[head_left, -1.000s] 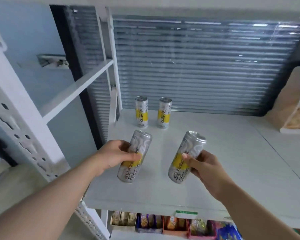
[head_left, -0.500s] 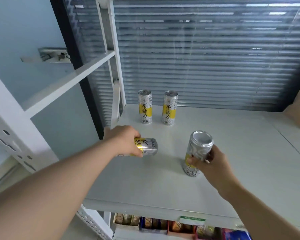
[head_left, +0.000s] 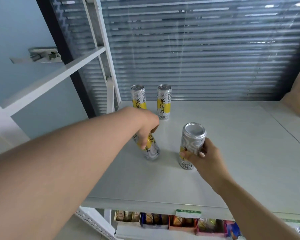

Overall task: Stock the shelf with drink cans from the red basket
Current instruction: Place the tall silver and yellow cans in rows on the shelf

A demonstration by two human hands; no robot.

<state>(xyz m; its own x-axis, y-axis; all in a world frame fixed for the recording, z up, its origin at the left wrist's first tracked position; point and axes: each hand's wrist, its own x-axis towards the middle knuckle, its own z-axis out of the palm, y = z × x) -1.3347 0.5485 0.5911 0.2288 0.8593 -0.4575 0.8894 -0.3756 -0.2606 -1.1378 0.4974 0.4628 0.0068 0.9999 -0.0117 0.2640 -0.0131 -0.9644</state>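
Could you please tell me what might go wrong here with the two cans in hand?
1. The left hand holds the left can tilted over the shelf; let go now, it may topple.
2. That hand sits close in front of the back left can and could knock it.
3. The right can, gripped by the right hand, seems to be bottom end up, unlike the back right can.

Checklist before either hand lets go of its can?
1. Left hand grips left can: ok.
2. Left can upright: not ok, tilted.
3. Right hand grips right can: ok.
4. Right can tab end up: not ok, a smooth domed end shows on top.
5. Right can seated on shelf: cannot tell.
6. Bare shelf right of back-right can: ok.
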